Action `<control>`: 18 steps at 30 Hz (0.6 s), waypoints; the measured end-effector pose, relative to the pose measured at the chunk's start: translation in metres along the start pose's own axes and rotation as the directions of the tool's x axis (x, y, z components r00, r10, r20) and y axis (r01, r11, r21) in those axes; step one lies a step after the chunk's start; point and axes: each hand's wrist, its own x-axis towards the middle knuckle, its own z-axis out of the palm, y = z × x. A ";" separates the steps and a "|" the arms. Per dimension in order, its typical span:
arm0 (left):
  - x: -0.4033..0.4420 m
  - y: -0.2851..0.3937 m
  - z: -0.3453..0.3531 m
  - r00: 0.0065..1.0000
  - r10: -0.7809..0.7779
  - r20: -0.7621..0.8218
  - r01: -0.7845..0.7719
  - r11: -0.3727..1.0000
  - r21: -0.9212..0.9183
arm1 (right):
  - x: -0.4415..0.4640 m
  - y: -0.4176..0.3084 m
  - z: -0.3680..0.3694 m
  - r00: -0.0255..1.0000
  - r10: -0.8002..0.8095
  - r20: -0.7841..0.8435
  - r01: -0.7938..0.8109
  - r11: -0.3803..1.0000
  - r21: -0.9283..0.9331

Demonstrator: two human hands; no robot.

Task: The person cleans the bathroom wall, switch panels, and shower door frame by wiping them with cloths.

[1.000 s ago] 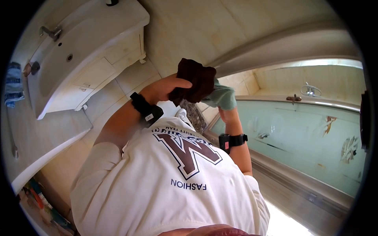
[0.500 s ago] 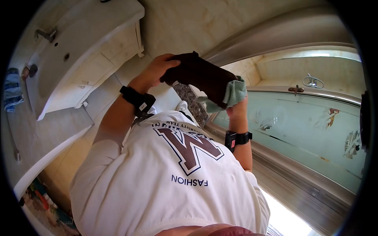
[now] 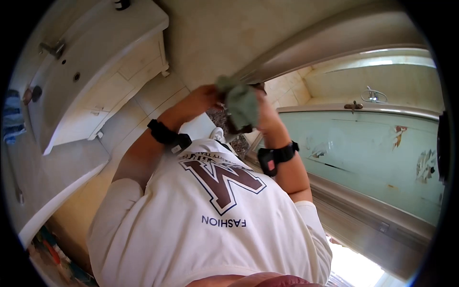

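Observation:
My left hand (image 3: 206,97) is closed at the left side of a bundle of cloth, on a dark brown cloth, its fingertips blurred and partly hidden. A grey-green cloth (image 3: 242,107) hangs crumpled over the front of the bundle, between my hands. Parts of the dark brown cloth (image 3: 258,88) show at its upper right and below it. Against the right side of the bundle is my right hand (image 3: 268,117), fingers curled on the green cloth and smeared by motion. Both wrists wear black straps with small devices.
A white washbasin (image 3: 98,60) with a tap (image 3: 51,49) stands over a cabinet (image 3: 112,95) on the left. Blue cloth (image 3: 13,117) lies at the far left. A frosted glass panel (image 3: 354,143) under a metal rail is on the right, with a shower fitting (image 3: 374,95) beyond.
The brown cloth, stretched between my hands half a second ago, is now bunched up. My right hand has moved left and up towards my left hand, and the green cloth now covers the bundle's front.

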 end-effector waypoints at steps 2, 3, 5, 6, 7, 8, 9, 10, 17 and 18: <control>0.006 -0.060 -0.021 0.994 0.089 -0.059 -0.087 0.996 0.029 | 0.015 0.025 0.005 0.998 0.045 0.053 -0.022 0.926 -0.377; 0.003 -0.103 -0.052 0.990 0.115 0.087 -0.140 0.918 0.370 | 0.020 0.038 0.001 0.975 -0.077 0.206 0.203 0.677 -0.707; -0.004 -0.083 -0.043 0.971 0.129 0.200 -0.215 0.838 0.502 | 0.026 0.042 -0.002 0.985 0.001 0.170 0.118 0.716 -0.688; -0.012 -0.042 -0.015 0.970 0.170 0.172 -0.220 0.917 0.333 | 0.027 0.043 -0.002 0.987 0.084 0.140 0.031 0.748 -0.663; -0.012 -0.032 -0.006 0.986 0.120 0.118 -0.149 0.945 0.290 | 0.026 0.031 0.005 0.995 0.071 0.074 0.000 0.723 -0.691; -0.011 -0.029 -0.003 0.996 0.065 0.065 -0.079 0.967 0.241 | 0.024 0.026 0.004 0.995 0.072 0.075 0.000 0.724 -0.689; -0.003 -0.032 -0.008 0.975 0.200 0.096 -0.215 0.744 0.632 | 0.020 0.023 0.002 0.993 0.121 -0.008 -0.110 0.868 -0.485; 0.005 -0.048 -0.015 0.976 0.197 0.090 -0.208 0.745 0.634 | 0.016 0.019 0.001 0.979 0.190 -0.073 -0.202 0.949 -0.242; -0.006 -0.012 0.002 0.686 0.728 0.017 -0.304 0.265 0.915 | 0.012 0.011 -0.010 0.989 0.110 -0.099 -0.121 0.986 -0.114; -0.006 -0.016 -0.001 0.692 0.721 0.014 -0.298 0.268 0.916 | 0.013 0.015 -0.023 0.995 0.090 -0.052 -0.093 0.994 -0.055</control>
